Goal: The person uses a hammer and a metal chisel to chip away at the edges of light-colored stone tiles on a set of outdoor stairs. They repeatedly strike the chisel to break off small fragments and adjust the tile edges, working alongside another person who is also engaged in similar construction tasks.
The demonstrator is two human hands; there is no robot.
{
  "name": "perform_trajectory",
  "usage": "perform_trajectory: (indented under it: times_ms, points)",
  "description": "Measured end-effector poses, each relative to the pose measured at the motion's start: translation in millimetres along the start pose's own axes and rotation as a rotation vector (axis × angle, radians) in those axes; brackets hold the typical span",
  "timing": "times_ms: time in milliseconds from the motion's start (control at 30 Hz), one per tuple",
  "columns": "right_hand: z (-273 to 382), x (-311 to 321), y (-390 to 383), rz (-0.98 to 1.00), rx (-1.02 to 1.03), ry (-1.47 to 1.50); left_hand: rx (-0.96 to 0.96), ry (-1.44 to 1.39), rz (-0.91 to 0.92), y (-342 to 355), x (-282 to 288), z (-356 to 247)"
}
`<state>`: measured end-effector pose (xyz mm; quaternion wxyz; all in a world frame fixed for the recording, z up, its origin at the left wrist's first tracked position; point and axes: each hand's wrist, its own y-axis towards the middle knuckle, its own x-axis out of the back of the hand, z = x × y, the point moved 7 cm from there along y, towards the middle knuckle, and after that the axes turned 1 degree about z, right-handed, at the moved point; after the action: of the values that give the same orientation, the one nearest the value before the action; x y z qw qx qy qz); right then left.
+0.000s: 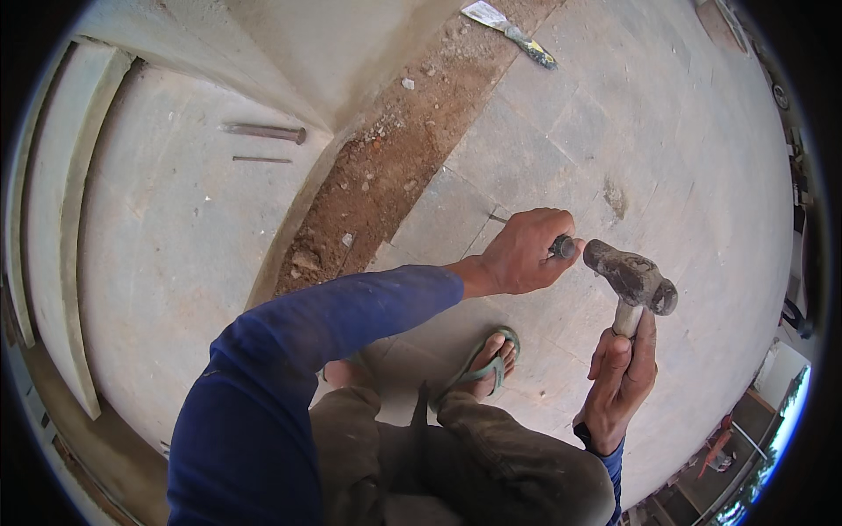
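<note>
My left hand point(526, 250) is closed around a metal chisel point(563, 246), whose thin tip shows past my knuckles at the tile joint beside the dirt strip. My right hand point(621, 373) grips the pale handle of a grimy hammer point(630, 276), its head raised just right of the chisel's top, apparently not touching it. On the pale ledge at upper left lie a thick metal rod point(263, 131) and a thinner one point(261, 159). A putty knife point(513, 37) lies at the top, beside the dirt.
A channel of soil and rubble point(386, 149) runs between the tiled floor point(675, 167) and a plastered wall base point(298, 53). Concrete steps point(79, 219) curve at the left. My sandalled foot point(491, 364) is just below my left hand. Assorted items line the far right edge.
</note>
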<state>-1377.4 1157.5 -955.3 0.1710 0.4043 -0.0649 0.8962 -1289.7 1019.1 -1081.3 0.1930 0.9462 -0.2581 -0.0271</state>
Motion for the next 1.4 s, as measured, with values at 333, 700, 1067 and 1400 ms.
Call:
perform_trajectory:
  times_ms: [333,700,1067,1400]
  points:
    - [16.7,1.9,8.5,-0.029,0.040,0.085,0.065,-0.035,0.050,-3.9,2.1,8.4]
    - [2.3,-8.9,2.0,0.031,0.094,-0.149,0.008,-0.041,0.014,-7.3,-1.7,11.1]
    - [-10.2,-11.5,15.2,-0.025,-0.120,0.059,0.024,-0.041,0.054,-9.0,-1.7,8.5]
    - [-22.6,-58.3,48.1,-0.038,-0.230,0.055,-0.047,0.033,0.069,-9.3,-11.5,8.3]
